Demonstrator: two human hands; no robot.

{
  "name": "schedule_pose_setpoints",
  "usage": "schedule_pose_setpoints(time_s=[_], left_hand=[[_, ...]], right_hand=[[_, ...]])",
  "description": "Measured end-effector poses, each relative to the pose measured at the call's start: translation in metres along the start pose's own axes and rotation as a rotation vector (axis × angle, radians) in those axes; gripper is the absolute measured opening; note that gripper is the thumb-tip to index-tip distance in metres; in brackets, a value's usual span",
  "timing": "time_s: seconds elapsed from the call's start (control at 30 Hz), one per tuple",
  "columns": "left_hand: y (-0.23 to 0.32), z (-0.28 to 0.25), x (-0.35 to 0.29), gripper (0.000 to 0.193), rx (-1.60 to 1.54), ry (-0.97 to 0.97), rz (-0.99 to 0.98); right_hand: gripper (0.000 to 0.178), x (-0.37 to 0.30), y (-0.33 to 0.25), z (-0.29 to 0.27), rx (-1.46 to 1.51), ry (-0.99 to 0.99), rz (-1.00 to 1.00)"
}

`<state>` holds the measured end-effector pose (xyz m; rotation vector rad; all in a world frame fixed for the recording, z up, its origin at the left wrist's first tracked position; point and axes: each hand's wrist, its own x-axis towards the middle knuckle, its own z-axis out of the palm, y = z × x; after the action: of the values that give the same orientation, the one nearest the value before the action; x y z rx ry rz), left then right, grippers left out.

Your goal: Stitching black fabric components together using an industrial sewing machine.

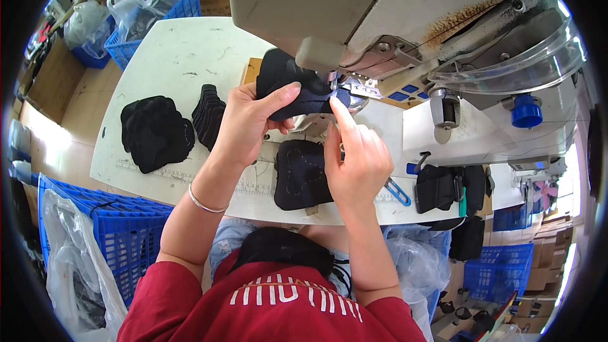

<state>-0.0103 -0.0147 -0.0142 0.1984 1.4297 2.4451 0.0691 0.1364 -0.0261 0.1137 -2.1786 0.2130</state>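
Note:
My left hand [253, 114] is closed on a black fabric piece [297, 85], thumb on top and fingers beneath. Its far side runs under the presser foot [334, 79] of a sewing machine [304, 0]. With the index finger stretched out, my right hand [360, 159] touches that piece's edge close to the foot; its other fingers curl in. A blue tool handle [398, 191] shows beside this hand, and whether the fingers hold it is hidden. Below the machine, between my forearms, lies a stitched black pad [301, 175].
On the white table [183, 41] lie a stack of black pieces [156, 133] and a fanned row of black strips [209, 116]. More black pieces [438, 187] rest at the right. Blue crates [136, 234] flank the table. A clear curved guard [513, 66] juts from the machine.

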Motion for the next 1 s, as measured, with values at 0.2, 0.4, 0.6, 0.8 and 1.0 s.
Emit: schedule_pose_setpoints(time_s=[0.2, 0.4, 0.6, 0.8, 1.0], left_hand=[[-0.001, 0.003, -0.003, 0.009, -0.053, 0.054, -0.029], [-0.006, 0.010, -0.009, 0.013, -0.078, 0.074, 0.027], [-0.005, 0.016, -0.016, 0.016, -0.091, 0.071, 0.012], [-0.008, 0.014, -0.015, 0.018, -0.067, 0.027, 0.032], [-0.009, 0.015, -0.018, 0.020, -0.028, 0.016, 0.010]], right_hand=[[0.043, 0.002, 0.001, 0.001, -0.011, -0.022, -0.014], [0.043, 0.003, 0.006, 0.001, -0.035, -0.021, -0.021], [0.042, 0.002, 0.010, 0.001, -0.037, 0.004, -0.020], [0.039, 0.005, 0.015, 0.001, -0.027, 0.022, -0.024], [0.037, 0.009, 0.015, -0.002, -0.031, 0.031, -0.021]])
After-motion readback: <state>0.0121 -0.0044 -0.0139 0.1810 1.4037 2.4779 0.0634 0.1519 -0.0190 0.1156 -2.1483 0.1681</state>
